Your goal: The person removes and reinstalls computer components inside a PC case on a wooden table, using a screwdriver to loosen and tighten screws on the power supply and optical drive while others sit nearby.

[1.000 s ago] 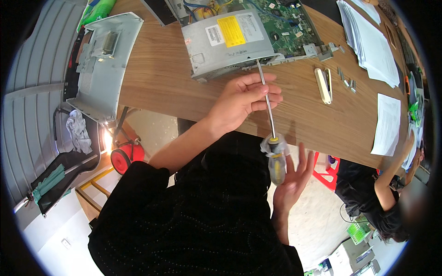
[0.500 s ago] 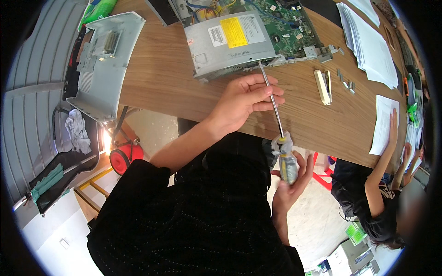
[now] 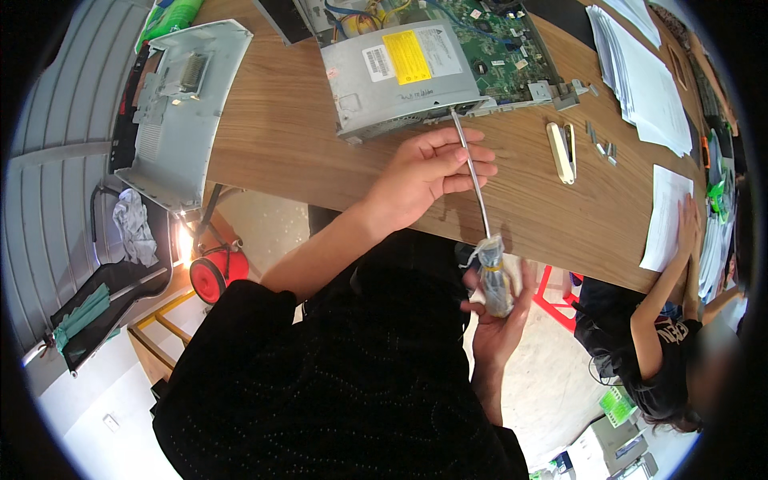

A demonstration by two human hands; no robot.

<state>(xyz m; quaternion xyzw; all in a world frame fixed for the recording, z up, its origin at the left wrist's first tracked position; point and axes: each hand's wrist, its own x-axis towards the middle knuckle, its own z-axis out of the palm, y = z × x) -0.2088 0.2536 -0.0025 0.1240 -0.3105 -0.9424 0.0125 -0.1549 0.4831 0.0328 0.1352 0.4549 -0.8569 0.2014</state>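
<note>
A long screwdriver point(image 3: 478, 186) runs from the front edge of a metal power supply or drive case point(image 3: 360, 84) down toward me. Its tip meets a spot at the case's lower right edge; the exact contact is too small to see. My left hand point(image 3: 424, 172) pinches the steel shaft between thumb and fingers. The handle, wrapped in clear plastic, lies in my right hand point(image 3: 498, 320), whose slightly blurred fingers curl loosely around it. Beside the labelled case sits a green circuit board point(image 3: 508, 68), with coloured wires point(image 3: 368, 20) behind.
A grey metal cover point(image 3: 188, 104) stands at the left of the wooden table point(image 3: 280, 144). On the right lie a white stapler point(image 3: 561, 152), small metal pieces point(image 3: 604, 148) and a paper stack point(image 3: 636, 80). Another person's hands point(image 3: 688, 224) rest by a sheet point(image 3: 664, 216).
The screwdriver's handle has turned in my right hand, and that hand's fingers have shifted and loosened around it. My left hand has barely moved. The other person's second hand has come to the sheet.
</note>
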